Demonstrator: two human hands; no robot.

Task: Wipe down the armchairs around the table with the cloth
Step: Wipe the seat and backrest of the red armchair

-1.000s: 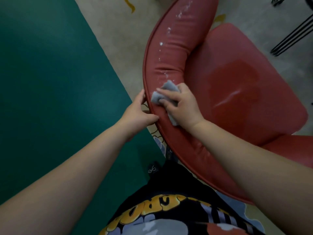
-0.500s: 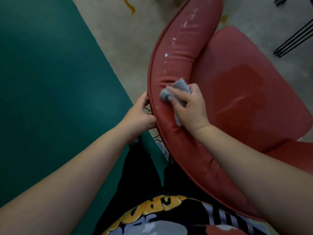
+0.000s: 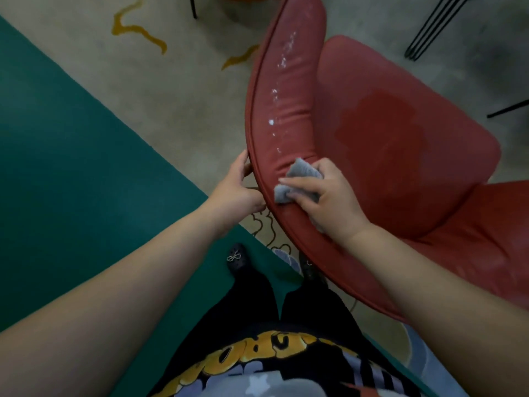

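A red leather armchair fills the right half of the view, its curved backrest rim running from the top centre down toward me. White specks dot the backrest above my hands. My right hand presses a crumpled grey cloth against the inside of the backrest near the rim. My left hand grips the outer edge of the backrest rim, just left of the cloth.
A teal rug covers the floor at left, next to beige carpet with yellow squiggles. Thin black metal legs of other furniture stand at the top right. My black shoes are on the rug below the chair.
The view has tilted up, so more of the backrest and floor shows. My right hand has kept rubbing the cloth along the backrest near the rim. My left hand has stayed on the rim.
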